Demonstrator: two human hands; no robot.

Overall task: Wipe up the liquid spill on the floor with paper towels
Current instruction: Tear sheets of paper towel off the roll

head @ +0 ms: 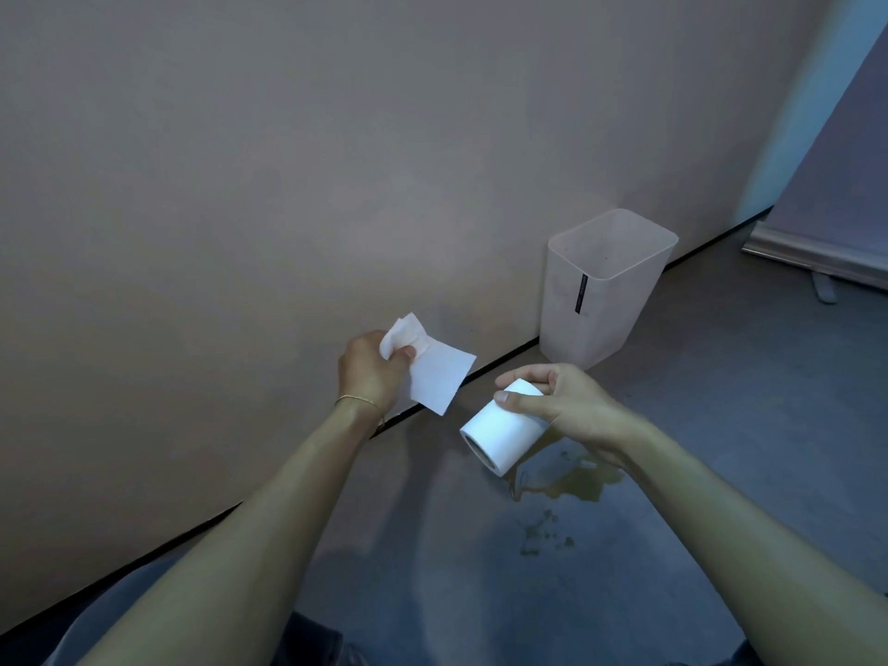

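**Item 1: left hand** (372, 372). Fingers and thumb curled, pinching 1 torn paper-towel sheet (435, 374) by its crumpled upper end. The sheet hangs free in front of the wall (240, 185), above the floor. Thin bracelet (358, 401) on the wrist.

**Item 2: right hand** (567, 406). Fingers and thumb wrapped round the far end of the paper-towel roll (502, 432), which is held tilted in the air, core end toward the camera.

**Item 3: spill** (562, 478). Yellowish puddle on the grey floor (721, 425), under and just beside the roll. Scattered droplets (543, 531) lie nearer the camera.

**Item 4: bin** (600, 290). Translucent, upright against the wall, beyond the puddle.

**Hazards, judged:**
- The roll hangs over the puddle's edge. A slip or careless set-down would likely soak it.
- 1 sheet looks too little for this pool and may smear the liquid rather than lift it.
- The outlying droplets are easily missed.

**Markings:** 1 dark vertical label strip (581, 293) on the bin, with print too small to read. No other writing is visible.
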